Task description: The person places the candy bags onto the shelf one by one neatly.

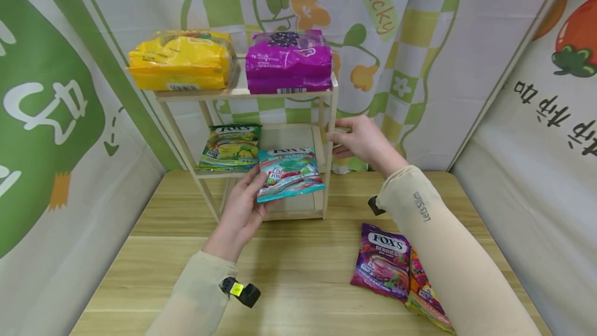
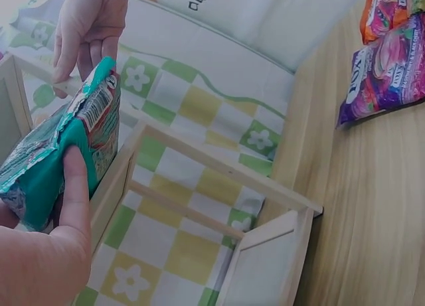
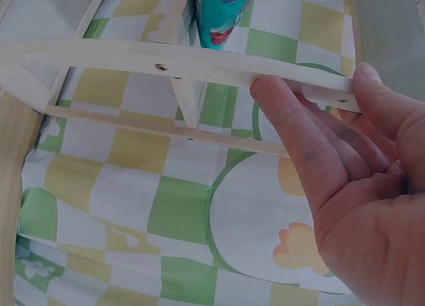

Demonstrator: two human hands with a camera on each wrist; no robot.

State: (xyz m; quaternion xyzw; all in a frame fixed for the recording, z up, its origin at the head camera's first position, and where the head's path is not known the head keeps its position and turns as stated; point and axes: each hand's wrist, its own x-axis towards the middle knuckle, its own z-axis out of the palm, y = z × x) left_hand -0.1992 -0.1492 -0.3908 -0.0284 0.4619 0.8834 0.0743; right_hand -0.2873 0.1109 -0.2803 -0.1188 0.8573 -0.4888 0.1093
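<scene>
My left hand (image 1: 240, 217) grips a teal Fox's Mint Blossom candy bag (image 1: 294, 183) by its left side, at the front of the wooden shelf's middle tier. In the left wrist view the thumb presses along the end of the teal bag (image 2: 99, 130). My right hand (image 1: 364, 141) is at the shelf's right front post (image 1: 332, 113). Its thumb and fingers pinch the post (image 3: 219, 64) in the right wrist view. A green Fox's Spring Tea bag (image 1: 230, 147) leans on the middle tier, left of the teal bag.
On the top tier sit a yellow bag (image 1: 182, 64) and a purple bag (image 1: 289, 64). A purple Fox's Berries bag (image 1: 382, 261) and an orange-pink candy bag (image 1: 424, 289) lie on the wooden table (image 1: 298, 284) at right, the latter partly behind my right forearm. Printed curtains surround the table.
</scene>
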